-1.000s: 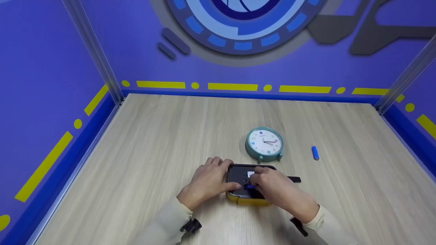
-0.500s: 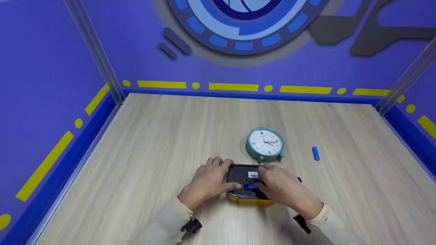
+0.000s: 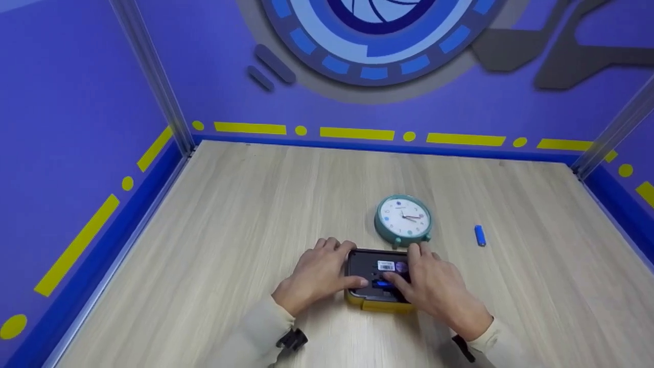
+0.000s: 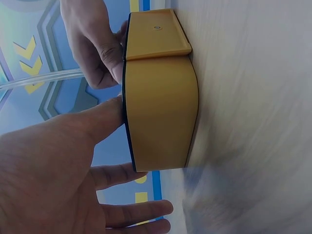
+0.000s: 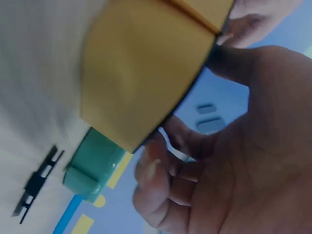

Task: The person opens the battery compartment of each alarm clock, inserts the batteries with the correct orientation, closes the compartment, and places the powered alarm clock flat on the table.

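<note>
A yellow device (image 3: 387, 306) lies with its black back up, a blue battery (image 3: 382, 284) in the slot there. My left hand (image 3: 318, 276) holds its left side, thumb on the back and fingers at the far corner. Across the right side lies my right hand (image 3: 440, 289), its thumb at the battery's right end and its fingers over the far edge. Both wrist views show the device's yellow side, with the left hand (image 4: 73, 161) and the right hand (image 5: 243, 141) against its black rim. A black cover piece (image 5: 36, 185) lies on the table in the right wrist view.
A round green clock (image 3: 403, 221) lies face up just beyond the device. Farther right on the table is a second blue battery (image 3: 480, 235). Blue panels (image 3: 357, 112) stand behind the table and at both sides.
My right fingers have moved from over the slot to the device's far right edge, uncovering the label and more of the back. The left hand keeps its hold. The head view has shifted slightly.
</note>
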`<state>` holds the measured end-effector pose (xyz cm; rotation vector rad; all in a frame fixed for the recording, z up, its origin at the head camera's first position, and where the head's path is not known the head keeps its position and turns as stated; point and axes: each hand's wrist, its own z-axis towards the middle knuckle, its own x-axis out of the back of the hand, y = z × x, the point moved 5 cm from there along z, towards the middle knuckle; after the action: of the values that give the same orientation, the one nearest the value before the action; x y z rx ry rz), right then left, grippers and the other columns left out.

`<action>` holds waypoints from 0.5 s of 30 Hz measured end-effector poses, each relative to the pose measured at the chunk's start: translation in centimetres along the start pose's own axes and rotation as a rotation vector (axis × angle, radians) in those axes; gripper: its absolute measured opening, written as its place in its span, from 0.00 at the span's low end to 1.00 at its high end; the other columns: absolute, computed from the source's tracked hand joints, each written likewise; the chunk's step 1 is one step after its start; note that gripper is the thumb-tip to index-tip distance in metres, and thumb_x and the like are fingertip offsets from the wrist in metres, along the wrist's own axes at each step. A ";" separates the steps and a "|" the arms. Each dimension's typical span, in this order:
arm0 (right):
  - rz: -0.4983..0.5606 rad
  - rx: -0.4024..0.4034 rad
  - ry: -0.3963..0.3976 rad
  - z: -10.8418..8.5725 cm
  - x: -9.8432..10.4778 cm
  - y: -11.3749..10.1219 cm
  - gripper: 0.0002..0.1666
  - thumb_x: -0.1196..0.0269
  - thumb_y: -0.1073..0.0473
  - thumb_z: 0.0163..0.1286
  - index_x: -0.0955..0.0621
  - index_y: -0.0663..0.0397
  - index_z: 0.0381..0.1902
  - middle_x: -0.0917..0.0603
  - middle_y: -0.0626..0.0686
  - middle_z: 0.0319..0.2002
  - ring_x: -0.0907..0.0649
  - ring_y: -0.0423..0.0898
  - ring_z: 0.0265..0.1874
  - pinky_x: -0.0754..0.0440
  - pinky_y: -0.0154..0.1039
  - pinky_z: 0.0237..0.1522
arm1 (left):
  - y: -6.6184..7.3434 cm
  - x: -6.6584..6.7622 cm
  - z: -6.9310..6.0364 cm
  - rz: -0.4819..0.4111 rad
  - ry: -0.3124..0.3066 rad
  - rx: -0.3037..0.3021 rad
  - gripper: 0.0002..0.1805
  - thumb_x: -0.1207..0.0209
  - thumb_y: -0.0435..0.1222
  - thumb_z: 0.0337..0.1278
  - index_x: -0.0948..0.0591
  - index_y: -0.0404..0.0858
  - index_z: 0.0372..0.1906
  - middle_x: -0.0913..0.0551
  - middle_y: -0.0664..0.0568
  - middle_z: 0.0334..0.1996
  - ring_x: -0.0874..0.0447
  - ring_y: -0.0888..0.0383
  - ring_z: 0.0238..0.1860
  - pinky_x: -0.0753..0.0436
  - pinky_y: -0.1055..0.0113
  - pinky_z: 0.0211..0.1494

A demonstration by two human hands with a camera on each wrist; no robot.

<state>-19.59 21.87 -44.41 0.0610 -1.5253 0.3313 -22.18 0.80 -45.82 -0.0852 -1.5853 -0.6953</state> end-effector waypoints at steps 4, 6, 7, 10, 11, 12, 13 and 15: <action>-0.003 -0.055 0.048 -0.2 0.1 0.5 0.39 0.30 0.35 0.71 0.29 0.67 0.51 0.26 0.62 0.37 0.23 0.55 0.28 0.19 0.51 0.29 | 0.0 0.0 0.0 0.010 -0.001 0.003 0.42 0.31 0.66 0.58 0.22 0.44 0.69 0.20 0.44 0.55 0.23 0.49 0.53 0.18 0.50 0.51; -0.015 -0.077 0.046 -0.2 0.1 0.7 0.40 0.30 0.34 0.71 0.29 0.68 0.50 0.25 0.63 0.37 0.23 0.55 0.27 0.19 0.52 0.28 | 0.0 0.0 0.0 0.013 -0.008 0.009 0.42 0.31 0.66 0.59 0.22 0.45 0.70 0.20 0.45 0.56 0.24 0.49 0.54 0.19 0.50 0.52; -0.022 -0.085 0.038 -0.3 0.0 0.7 0.41 0.31 0.33 0.71 0.28 0.68 0.50 0.25 0.63 0.37 0.22 0.55 0.27 0.19 0.52 0.28 | 0.0 0.0 0.0 0.013 -0.009 0.010 0.42 0.31 0.66 0.59 0.22 0.44 0.70 0.20 0.45 0.56 0.24 0.49 0.54 0.19 0.50 0.52; -0.028 -0.097 -0.001 -0.4 0.0 0.7 0.44 0.33 0.30 0.71 0.28 0.69 0.51 0.24 0.64 0.36 0.22 0.55 0.27 0.18 0.53 0.28 | 0.0 -0.1 0.1 0.011 -0.010 0.014 0.42 0.31 0.66 0.59 0.22 0.44 0.70 0.20 0.44 0.56 0.24 0.49 0.55 0.19 0.50 0.52; -0.029 -0.104 -0.015 -0.5 -0.1 0.7 0.45 0.34 0.29 0.70 0.28 0.69 0.51 0.23 0.64 0.36 0.21 0.55 0.28 0.18 0.53 0.29 | 0.1 -0.1 0.0 0.011 -0.012 0.017 0.42 0.32 0.66 0.59 0.22 0.45 0.70 0.20 0.44 0.56 0.24 0.49 0.55 0.19 0.50 0.52; -0.029 -0.113 -0.029 -0.5 0.0 0.8 0.46 0.34 0.28 0.70 0.28 0.69 0.52 0.23 0.64 0.36 0.21 0.55 0.28 0.18 0.54 0.29 | 0.0 -0.1 0.1 0.012 -0.013 0.019 0.43 0.32 0.66 0.59 0.22 0.44 0.70 0.20 0.44 0.56 0.24 0.49 0.55 0.19 0.50 0.53; -0.030 -0.121 -0.039 -0.5 0.0 0.9 0.48 0.35 0.27 0.70 0.28 0.70 0.53 0.23 0.64 0.37 0.21 0.56 0.29 0.18 0.54 0.30 | 0.1 -0.1 0.0 0.012 -0.013 0.020 0.43 0.32 0.67 0.59 0.22 0.44 0.71 0.20 0.44 0.56 0.24 0.49 0.55 0.19 0.50 0.53; -0.034 -0.139 -0.064 -0.6 0.0 1.1 0.52 0.36 0.25 0.70 0.29 0.73 0.56 0.23 0.65 0.38 0.21 0.56 0.30 0.17 0.55 0.32 | 0.0 -0.1 0.0 0.008 -0.016 0.025 0.43 0.32 0.67 0.59 0.23 0.45 0.71 0.20 0.44 0.57 0.24 0.49 0.55 0.19 0.50 0.53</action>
<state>-19.29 23.07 -44.64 -0.0124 -1.6048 0.1967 -22.16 0.90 -45.93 -0.0792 -1.6079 -0.6698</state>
